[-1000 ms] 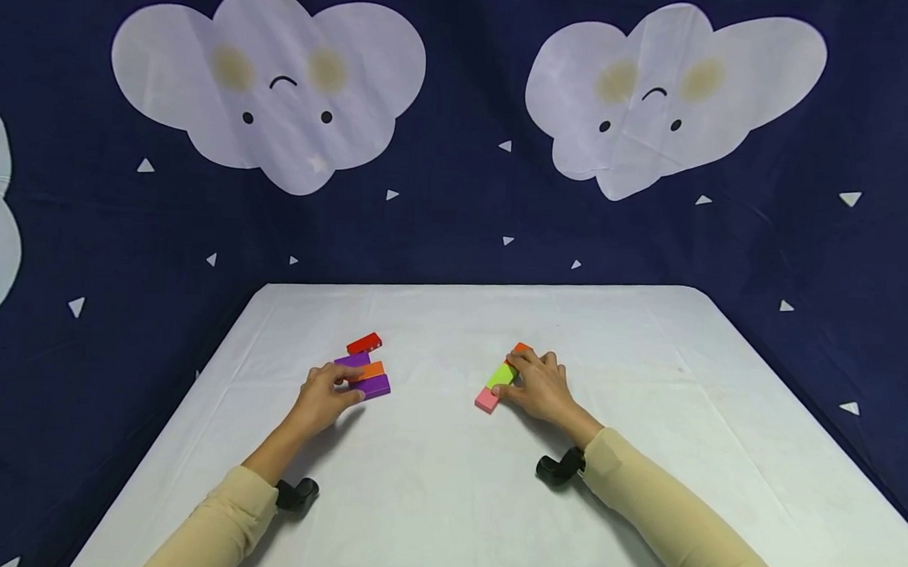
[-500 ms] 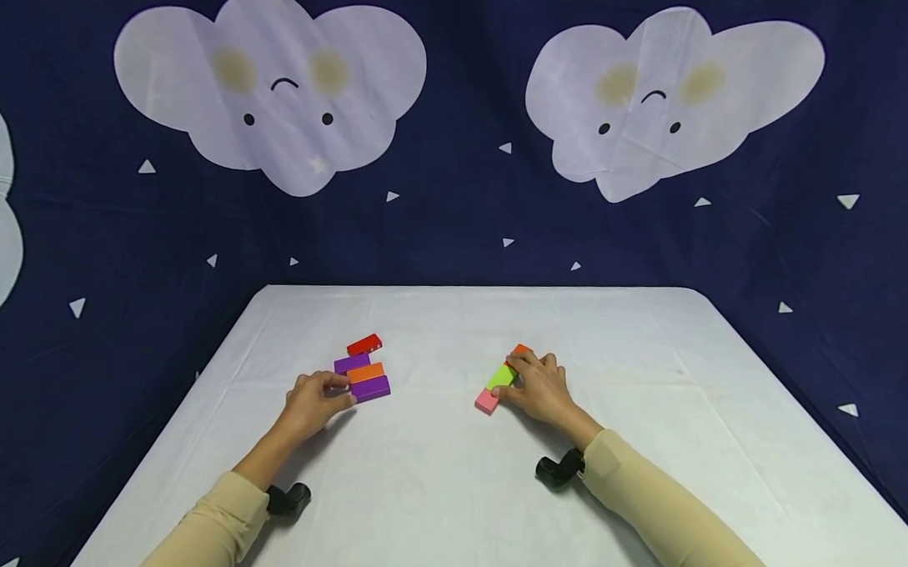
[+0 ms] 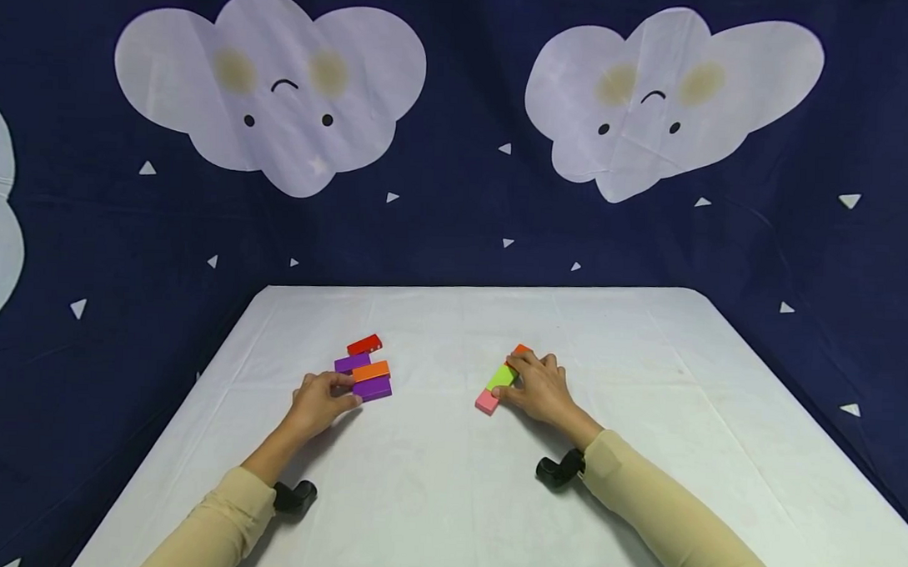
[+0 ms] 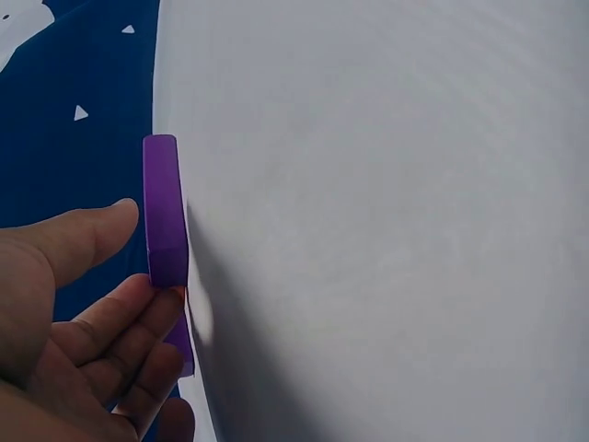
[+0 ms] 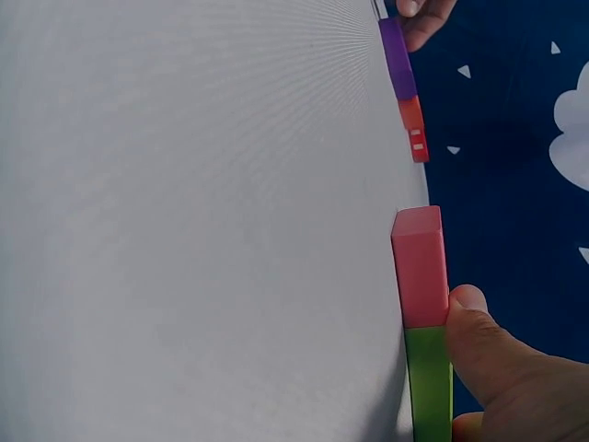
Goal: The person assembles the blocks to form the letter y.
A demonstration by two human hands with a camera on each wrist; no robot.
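Note:
My left hand [image 3: 319, 406] is at the left end of a small block group. Its fingertips touch the ends of an orange block [image 3: 372, 371] and a front purple block [image 4: 166, 207]; in the left wrist view the thumb stands apart from the purple one. Another purple block [image 3: 352, 363] lies behind the orange one. My right hand [image 3: 542, 388] curls over a slanted row: a pink block [image 5: 421, 267] nearest, a lime green block [image 5: 430, 382] in the middle, an orange-red block [image 3: 523, 349] farthest. The thumb presses near the pink-green joint; fingertips sit by the far joint, partly hiding it.
A red block [image 3: 365, 345] with white marks lies behind the left group. White cloth [image 3: 432, 483] covers the table, and a dark blue curtain with clouds [image 3: 456, 225] hangs beyond its back edge. Black wrist cameras [image 3: 560, 469] hang under both sleeves.
My left hand drew back left from the orange block, then came right again, and the orange and front purple blocks shifted slightly right. The right hand and its row stayed still.

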